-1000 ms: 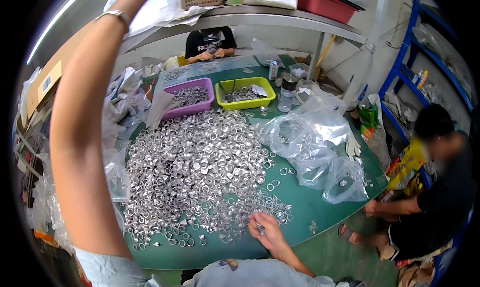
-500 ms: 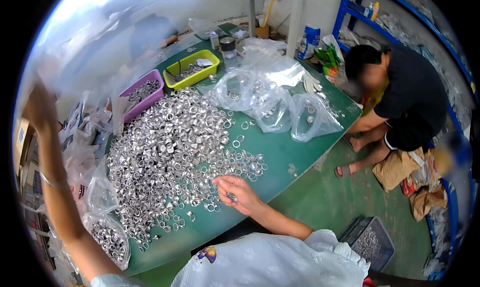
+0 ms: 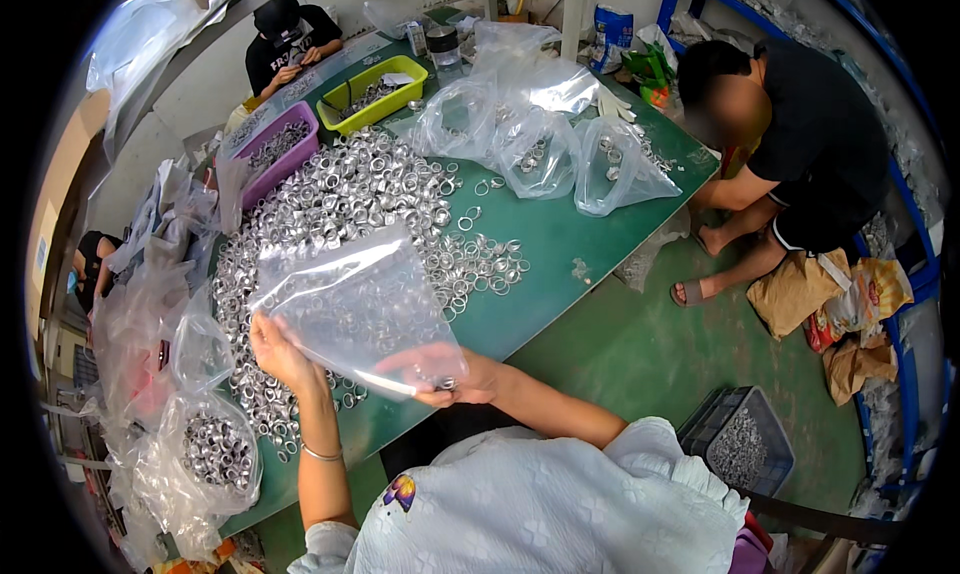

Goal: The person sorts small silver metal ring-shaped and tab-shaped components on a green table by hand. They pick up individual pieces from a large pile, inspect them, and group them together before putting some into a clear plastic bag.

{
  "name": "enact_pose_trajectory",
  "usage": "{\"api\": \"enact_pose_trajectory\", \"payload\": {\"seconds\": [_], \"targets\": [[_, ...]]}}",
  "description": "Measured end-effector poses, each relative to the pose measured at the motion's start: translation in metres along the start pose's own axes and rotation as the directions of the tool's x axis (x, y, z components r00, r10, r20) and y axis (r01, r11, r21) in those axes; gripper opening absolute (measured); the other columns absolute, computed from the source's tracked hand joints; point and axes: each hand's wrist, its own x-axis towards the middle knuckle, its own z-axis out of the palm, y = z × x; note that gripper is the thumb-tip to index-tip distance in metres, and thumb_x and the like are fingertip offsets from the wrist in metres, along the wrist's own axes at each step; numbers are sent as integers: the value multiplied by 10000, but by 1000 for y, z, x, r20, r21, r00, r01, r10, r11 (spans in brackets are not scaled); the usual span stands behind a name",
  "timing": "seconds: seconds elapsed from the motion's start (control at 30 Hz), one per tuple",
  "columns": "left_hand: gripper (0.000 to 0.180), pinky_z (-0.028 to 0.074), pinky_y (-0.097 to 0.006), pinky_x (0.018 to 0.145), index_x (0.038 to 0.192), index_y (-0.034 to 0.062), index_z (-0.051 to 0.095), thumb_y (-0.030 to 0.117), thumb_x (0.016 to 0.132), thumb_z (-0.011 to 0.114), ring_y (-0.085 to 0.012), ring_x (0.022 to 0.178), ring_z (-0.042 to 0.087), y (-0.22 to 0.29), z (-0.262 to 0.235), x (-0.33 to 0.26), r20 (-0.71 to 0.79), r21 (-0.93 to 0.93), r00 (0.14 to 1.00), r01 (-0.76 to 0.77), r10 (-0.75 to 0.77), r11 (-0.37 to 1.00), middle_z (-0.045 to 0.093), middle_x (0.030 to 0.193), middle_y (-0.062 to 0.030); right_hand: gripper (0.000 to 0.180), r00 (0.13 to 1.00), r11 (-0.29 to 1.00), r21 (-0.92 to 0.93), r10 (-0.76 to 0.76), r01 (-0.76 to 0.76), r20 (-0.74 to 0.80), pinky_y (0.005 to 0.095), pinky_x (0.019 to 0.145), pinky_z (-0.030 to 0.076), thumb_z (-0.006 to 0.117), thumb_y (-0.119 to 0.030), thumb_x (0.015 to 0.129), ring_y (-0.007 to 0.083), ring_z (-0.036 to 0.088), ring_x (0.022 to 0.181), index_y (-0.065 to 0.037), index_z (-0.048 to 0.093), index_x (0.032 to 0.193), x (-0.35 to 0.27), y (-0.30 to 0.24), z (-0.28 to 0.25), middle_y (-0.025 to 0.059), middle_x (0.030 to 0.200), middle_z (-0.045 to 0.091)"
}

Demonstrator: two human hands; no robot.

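Clear plastic bag (image 3: pixel 352 304) held up over the near side of the green table (image 3: pixel 560 249), both hands on it.

Left hand (image 3: pixel 278 352) pinches the bag's left edge; right hand (image 3: pixel 455 379) grips the lower right corner, w/ a few metal rings visible in that corner. Behind & under the bag: big heap of rings (image 3: pixel 340 199), spreading to the near table edge. Filled bags (image 3: pixel 545 144) crowd the far right; purple tray (image 3: pixel 280 154) & yellow tray (image 3: pixel 375 94) at the far end. Bare green strip runs along the right edge. A seated person (image 3: pixel 800 144) is just past that edge.
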Motion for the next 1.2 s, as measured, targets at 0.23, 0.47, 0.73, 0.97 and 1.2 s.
{"api": "enact_pose_trajectory", "payload": {"seconds": [0.23,0.47,0.73,0.97,1.2], "targets": [[161,346,-182,362,1002,48,481,137,886,548,-83,476,498,-6,-13,-31,-27,23,991,133,-133,991,635,860,-73,433,876,946,-325,-147,-11,-459,186,396,263,556,-211,891,54,365,481,16,448,1243,-4,17,1,-11,641,414],[432,495,-194,573,1239,-23,434,115,860,590,-129,741,626,5,-29,-70,136,-81,882,463,-450,883,626,1001,-101,294,800,990,-135,-42,-48,-598,190,392,234,475,-83,892,69,356,470,16,526,1165,-11,20,-11,3,572,403],[362,523,-196,648,1187,-47,483,59,855,579,-102,734,615,8,-44,-76,266,-21,865,446,-425,895,632,885,-88,659,840,984,-112,-177,139,-514,185,374,248,478,-482,865,78,354,478,44,421,1258,-37,-1,-39,-2,681,439],[307,519,-213,693,1155,-54,500,44,870,552,-120,801,616,6,-39,-77,129,-42,927,361,-353,932,625,927,-100,568,919,951,-307,-150,33,-365,193,395,260,636,-364,820,72,372,462,105,519,1120,-53,-20,-21,8,643,475],[352,513,-223,723,1193,-65,457,55,875,548,-128,845,607,13,-16,-60,159,-54,909,398,-385,916,620,959,-105,258,825,869,-485,-205,-93,-527,206,414,258,551,26,818,66,374,475,24,591,1073,-50,-11,-17,9,626,484]]}}
